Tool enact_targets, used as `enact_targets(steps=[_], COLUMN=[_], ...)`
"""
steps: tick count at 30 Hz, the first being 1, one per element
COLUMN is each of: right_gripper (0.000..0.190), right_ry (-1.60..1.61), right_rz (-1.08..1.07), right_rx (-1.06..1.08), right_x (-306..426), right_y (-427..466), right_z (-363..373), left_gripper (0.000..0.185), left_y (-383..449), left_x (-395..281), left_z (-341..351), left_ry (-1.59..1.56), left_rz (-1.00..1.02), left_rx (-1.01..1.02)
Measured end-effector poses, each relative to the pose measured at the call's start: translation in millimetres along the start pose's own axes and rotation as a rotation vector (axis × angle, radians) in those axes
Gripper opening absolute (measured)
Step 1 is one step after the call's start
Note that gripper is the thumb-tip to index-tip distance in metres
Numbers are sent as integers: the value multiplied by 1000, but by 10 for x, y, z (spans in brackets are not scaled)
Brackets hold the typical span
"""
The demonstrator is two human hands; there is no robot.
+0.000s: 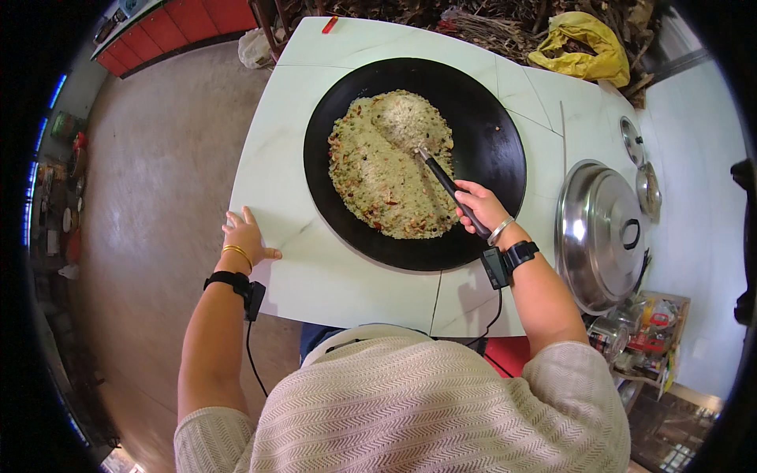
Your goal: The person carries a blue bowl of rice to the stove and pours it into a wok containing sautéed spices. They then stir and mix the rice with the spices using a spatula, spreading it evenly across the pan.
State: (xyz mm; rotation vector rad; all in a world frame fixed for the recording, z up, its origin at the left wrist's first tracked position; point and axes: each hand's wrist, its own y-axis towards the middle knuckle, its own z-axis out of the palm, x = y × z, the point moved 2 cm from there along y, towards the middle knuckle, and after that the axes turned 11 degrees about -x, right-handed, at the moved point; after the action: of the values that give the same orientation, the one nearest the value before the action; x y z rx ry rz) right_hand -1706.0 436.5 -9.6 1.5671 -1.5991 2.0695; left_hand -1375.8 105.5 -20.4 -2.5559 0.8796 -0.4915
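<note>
My right hand (480,208) grips the black handle of a long utensil (439,172) whose metal neck reaches into a grain mixture (384,171). The utensil's working end is buried, so its kind cannot be told. The mixture looks like rice with green, red and dark bits, and it lies heaped in the left and middle of a large black wok (491,154). A paler mound stands at its upper part, beside the utensil's tip. My left hand (248,239) rests with spread fingers on the left edge of the white countertop (295,219), left of the wok, holding nothing.
Right of the wok lies a large domed steel lid (597,236), with smaller lids (632,141) behind it. A yellow plastic bag (591,50) and dry sticks (497,29) are past the far edge. A small red object (330,25) lies at the far left corner. Jars stand on a shelf at lower right.
</note>
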Motion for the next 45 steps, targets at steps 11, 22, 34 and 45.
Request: enact_targets(steps=[11, 22, 34, 45], right_gripper=[29, 58, 70, 15], right_ry=[763, -1251, -440, 980], right_rz=[252, 328, -149, 190], right_rx=[552, 164, -74, 267], right_x=[-108, 1096, -28, 21], right_y=[-842, -1604, 12, -446], right_z=[-634, -690, 478, 53], left_gripper=[139, 135, 139, 139], left_y=[-12, -19, -6, -4], left_x=[2, -18, -17, -25], left_z=[-6, -33, -54, -26], left_ry=[24, 103, 43, 41], left_rz=[54, 120, 61, 76], left_rx=[2, -4, -1, 7])
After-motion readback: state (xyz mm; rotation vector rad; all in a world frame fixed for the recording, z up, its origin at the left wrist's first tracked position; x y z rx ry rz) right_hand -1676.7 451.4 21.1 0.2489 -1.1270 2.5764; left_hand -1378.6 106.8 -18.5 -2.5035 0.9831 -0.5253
